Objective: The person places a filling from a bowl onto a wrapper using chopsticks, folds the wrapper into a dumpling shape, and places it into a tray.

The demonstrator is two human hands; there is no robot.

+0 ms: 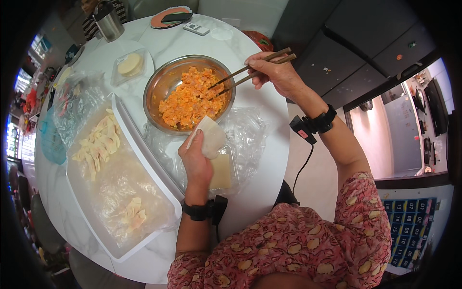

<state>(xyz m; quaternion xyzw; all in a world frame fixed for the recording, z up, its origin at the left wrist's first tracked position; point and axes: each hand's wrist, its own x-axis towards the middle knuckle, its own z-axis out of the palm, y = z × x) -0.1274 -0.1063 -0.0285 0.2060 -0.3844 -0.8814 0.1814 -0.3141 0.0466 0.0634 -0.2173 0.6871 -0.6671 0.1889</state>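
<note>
My right hand [274, 71] grips a pair of wooden chopsticks [240, 77], whose tips reach into orange minced filling [190, 98]. The filling sits in a round steel bowl [156, 79] on the table. Just below the bowl's near rim, my left hand [196, 161] holds a pale dumpling wrapper [212, 138] between thumb and fingers. Under that hand, a stack of square wrappers [221, 171] lies in a clear plastic tray on crumpled plastic wrap [250, 135].
A white tray [151, 168] at the left bears folded dumplings [101, 142] in two groups. Round wrappers [130, 64] lie in a clear box beyond it. A steel jug [109, 23], remote control [196, 29] and phone [176, 18] are at the far edge, near a seated person.
</note>
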